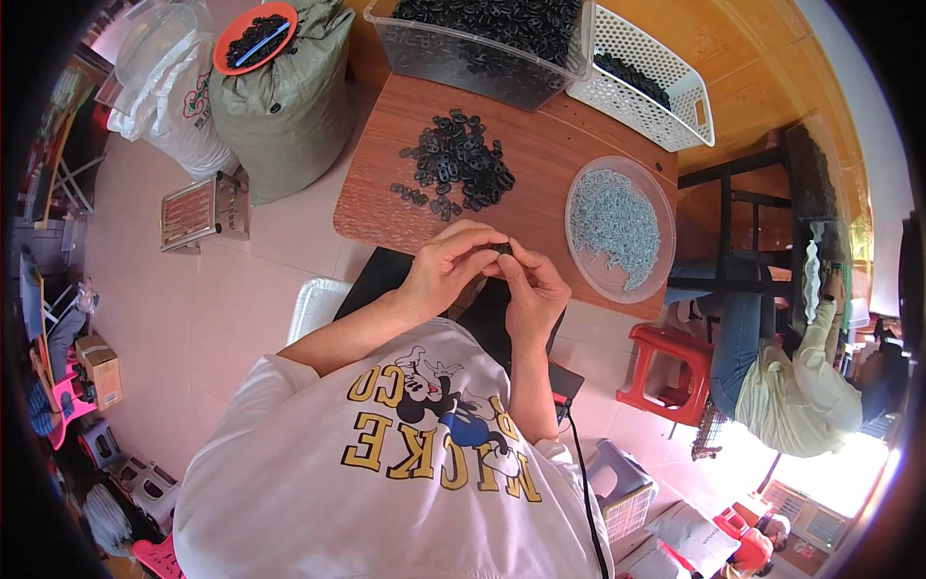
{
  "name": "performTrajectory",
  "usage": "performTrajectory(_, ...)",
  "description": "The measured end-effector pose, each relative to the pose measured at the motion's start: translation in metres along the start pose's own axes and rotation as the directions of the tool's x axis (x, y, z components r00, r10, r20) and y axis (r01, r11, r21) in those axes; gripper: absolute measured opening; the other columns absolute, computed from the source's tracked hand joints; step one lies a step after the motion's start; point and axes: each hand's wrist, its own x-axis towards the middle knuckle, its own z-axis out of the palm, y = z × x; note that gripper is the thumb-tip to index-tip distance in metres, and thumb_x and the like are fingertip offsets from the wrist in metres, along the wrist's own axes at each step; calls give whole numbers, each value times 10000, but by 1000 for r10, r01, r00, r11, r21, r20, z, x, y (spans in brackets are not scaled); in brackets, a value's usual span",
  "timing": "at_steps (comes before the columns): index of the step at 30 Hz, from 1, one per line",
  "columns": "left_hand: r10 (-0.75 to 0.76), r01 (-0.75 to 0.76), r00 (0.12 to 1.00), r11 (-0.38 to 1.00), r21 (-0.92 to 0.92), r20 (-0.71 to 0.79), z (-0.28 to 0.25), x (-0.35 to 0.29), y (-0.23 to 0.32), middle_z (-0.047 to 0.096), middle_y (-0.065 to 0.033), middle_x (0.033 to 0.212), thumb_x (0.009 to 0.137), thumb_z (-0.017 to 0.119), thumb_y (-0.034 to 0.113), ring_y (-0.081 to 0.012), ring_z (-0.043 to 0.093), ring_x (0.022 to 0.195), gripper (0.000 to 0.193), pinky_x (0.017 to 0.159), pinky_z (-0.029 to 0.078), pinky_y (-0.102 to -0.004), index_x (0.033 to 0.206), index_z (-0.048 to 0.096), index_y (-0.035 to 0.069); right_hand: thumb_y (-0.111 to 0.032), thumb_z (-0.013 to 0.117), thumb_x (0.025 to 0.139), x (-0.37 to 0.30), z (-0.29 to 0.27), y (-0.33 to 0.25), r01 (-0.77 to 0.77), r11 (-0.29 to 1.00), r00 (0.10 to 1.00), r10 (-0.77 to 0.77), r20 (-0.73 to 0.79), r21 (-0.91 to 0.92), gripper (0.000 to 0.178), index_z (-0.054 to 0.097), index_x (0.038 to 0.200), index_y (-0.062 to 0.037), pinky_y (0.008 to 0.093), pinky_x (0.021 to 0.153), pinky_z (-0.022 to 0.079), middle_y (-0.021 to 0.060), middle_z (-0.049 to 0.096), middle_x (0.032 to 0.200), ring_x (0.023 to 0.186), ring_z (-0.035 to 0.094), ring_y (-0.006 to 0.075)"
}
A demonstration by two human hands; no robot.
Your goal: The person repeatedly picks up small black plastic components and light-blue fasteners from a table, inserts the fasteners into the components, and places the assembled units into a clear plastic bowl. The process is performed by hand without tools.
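Note:
Both hands meet in front of my chest at the table's near edge. My left hand (447, 262) and my right hand (531, 287) pinch one small black plastic piece (501, 248) between thumbs and fingertips; its finer shape is hidden by the fingers. Just beyond them on the brown wooden table (376, 145) lies a loose heap of small black oval plastic pieces (463, 164). To the right of my right hand, a round clear tray (576, 253) holds many small silvery metal parts (617, 227), too small to tell exactly.
At the table's far side stand a clear bin (482, 72) and a white perforated basket (690, 96), both with black pieces. Stuffed sacks (280, 116) are at the left, one bearing an orange dish (228, 48). A metal stool (193, 214), red stool (666, 376) and seated person (796, 396) are nearby.

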Motion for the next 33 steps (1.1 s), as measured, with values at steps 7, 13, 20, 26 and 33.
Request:
performTrajectory(7,-113,94,993,935,-342,-37,-1,1,5,577,-113,1046,925,482,95,-156,571,928,400,812,475,-279,1314,415,30,-22,639,802,49,1,-46,-34,963,995,59,86,-267,211,622,1005,33,230,660,481,72,647,808,739,628,128)
performTrajectory(13,-306,324,946,901,-290,107,-14,-16,2,611,-102,991,949,449,137,-140,579,904,406,817,463,-265,1331,381,17,-42,662,785,203,-25,-112,372,928,915,-362,-179,27,412,479,1126,100,245,689,478,106,621,861,764,584,142)
performTrajectory(20,-530,535,841,844,-28,108,-51,-65,6,622,-66,874,891,550,114,-110,578,764,185,695,473,-240,1002,639,-5,-154,615,837,151,-10,-74,306,878,947,-242,211,-367,376,553,1160,27,257,758,466,80,651,898,837,600,125)
performTrajectory(26,-829,381,536,408,830,161,-146,-144,20,658,-143,850,821,573,213,-263,628,789,220,713,482,-353,881,672,26,-84,623,806,56,23,15,265,752,939,-59,339,-603,180,648,973,-20,326,642,490,124,620,812,739,624,243)
performTrajectory(33,-932,380,-188,222,898,310,-146,-186,61,647,-163,899,783,554,246,-311,622,855,245,773,470,-417,873,680,57,-122,619,804,56,35,35,344,457,937,-112,330,-820,178,638,967,-53,389,649,491,122,554,875,765,604,310)
